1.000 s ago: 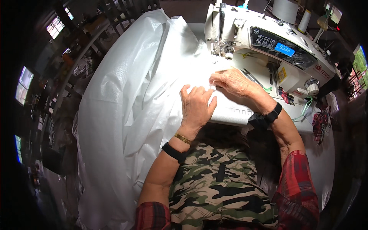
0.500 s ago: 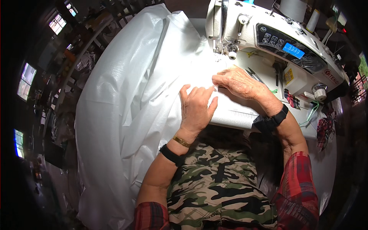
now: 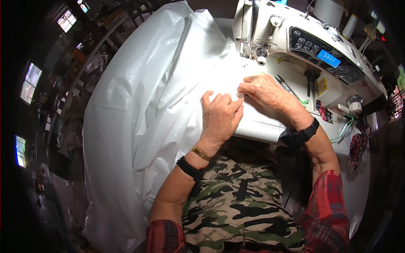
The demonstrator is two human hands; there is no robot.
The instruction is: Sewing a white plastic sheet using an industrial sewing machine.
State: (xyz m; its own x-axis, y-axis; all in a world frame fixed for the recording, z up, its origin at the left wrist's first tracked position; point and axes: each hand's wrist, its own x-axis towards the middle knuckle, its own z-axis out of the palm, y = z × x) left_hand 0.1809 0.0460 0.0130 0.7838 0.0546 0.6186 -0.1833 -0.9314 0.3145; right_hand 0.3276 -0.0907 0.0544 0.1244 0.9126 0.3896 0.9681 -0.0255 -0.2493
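Note:
A large sheet of white woven plastic fabric (image 3: 126,109) spreads over the left of the sewing table and hangs down beside my lap. My left hand (image 3: 220,118) lies on its right part, thumb and forefinger pressed together at the fabric's edge. Just beyond those fingertips, my right hand (image 3: 265,92) pinches the same edge; the bit between its fingers is mostly hidden. Both hands are closed and nearly touching. Behind them stands the needle and presser foot area of a white sewing machine (image 3: 270,33), with glare washing out the cloth there.
Small dark scissors (image 3: 287,85) lie on the machine bed right of my right hand. A white box (image 3: 327,87) stands under the machine arm, near plaid cloth scraps (image 3: 357,147). Thread cones (image 3: 327,14) rise at the back. A ruler scale (image 3: 272,125) marks the table's front edge.
My left thumb has closed against the forefinger at the fabric's edge. The right hand still pinches there. The whole view has shifted slightly, with the machine now a little farther right and lower.

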